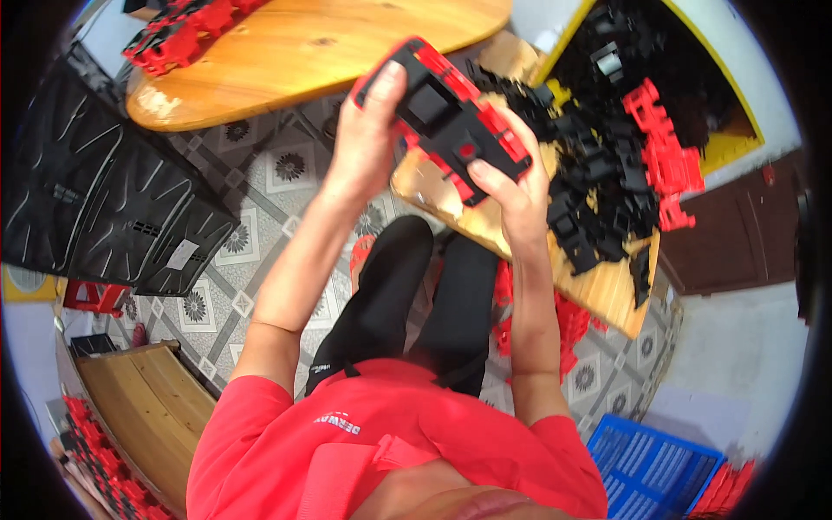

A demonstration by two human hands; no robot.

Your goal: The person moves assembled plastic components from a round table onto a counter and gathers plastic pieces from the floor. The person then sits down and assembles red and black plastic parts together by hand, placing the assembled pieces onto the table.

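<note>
Red shirt (269,451); I log left hand (367,130), right hand (522,191) clamped on opposite ends of red-and-black casing (452,130), probably for steadiness.

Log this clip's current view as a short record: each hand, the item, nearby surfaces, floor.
Item: red and black plastic part, held tilted in the air
Left grip: on the part's left end, thumb on top
Right grip: on its right end, thumb on top
Right table: black parts heaped, red pieces beside them
Far table: red and black parts at its left
Lower right: blue crate
Floor: patterned tiles
</note>
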